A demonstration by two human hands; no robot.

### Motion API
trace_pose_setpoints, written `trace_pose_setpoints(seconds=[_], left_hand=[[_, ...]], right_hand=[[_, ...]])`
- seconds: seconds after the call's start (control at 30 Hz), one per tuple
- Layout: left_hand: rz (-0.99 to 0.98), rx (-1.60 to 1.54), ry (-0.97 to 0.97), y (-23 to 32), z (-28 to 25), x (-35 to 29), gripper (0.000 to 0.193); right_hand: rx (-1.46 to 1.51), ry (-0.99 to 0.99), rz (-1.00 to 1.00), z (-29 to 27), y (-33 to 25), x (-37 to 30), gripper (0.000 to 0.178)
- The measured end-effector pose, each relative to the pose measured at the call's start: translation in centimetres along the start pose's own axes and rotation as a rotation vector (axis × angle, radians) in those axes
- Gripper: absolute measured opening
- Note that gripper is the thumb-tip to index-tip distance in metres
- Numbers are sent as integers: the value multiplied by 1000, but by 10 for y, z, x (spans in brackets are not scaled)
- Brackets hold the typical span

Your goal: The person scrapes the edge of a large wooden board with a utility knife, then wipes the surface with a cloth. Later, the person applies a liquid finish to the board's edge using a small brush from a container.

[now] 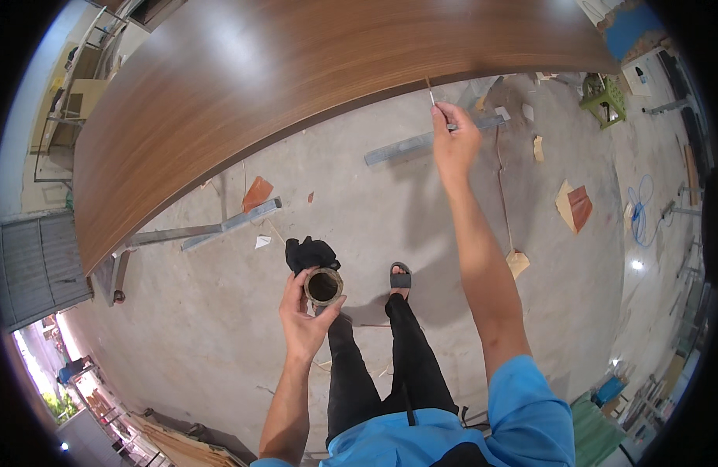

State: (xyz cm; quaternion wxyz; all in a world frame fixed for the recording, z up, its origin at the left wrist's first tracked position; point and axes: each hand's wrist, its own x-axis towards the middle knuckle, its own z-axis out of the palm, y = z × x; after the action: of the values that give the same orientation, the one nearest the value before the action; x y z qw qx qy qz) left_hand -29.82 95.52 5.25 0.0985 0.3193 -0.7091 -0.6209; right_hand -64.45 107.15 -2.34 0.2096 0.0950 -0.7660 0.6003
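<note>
My left hand [303,323] is closed round a small round cup [308,289] with a stained rim and a dark inside. Against its far side is a bunched black cloth [311,254]; whether my fingers grip it too, I cannot tell. Up and to the right, my right hand [457,146] pinches a thin paintbrush [432,95] with a pale shaft and a brownish tip. That tip meets the near edge of a large brown wood-grain panel [297,66], which spans the far side of the view.
Grey metal bars [410,146] stick out from beneath the panel. Reddish-brown and cream scraps [575,207] lie about the concrete floor [359,210]. A green plastic stool [604,101] stands far right, and a blue hose [642,214] lies coiled at the right.
</note>
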Motion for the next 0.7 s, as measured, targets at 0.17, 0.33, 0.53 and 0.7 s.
trace_pose_setpoints(seconds=[0.17, 0.33, 0.53, 0.7], left_hand=[[20, 8, 35, -6, -9, -3, 63], [-5, -11, 51, -8, -17, -3, 64], [11, -12, 51, -12, -24, -6, 65], [-5, -26, 66, -15, -34, -8, 66]], right_hand=[[-35, -267, -71, 12, -10, -20, 10], [-36, -48, 23, 14, -13, -19, 10], [-61, -244, -64, 29, -17, -31, 9], [-126, 110, -2, 24, -19, -23, 9]])
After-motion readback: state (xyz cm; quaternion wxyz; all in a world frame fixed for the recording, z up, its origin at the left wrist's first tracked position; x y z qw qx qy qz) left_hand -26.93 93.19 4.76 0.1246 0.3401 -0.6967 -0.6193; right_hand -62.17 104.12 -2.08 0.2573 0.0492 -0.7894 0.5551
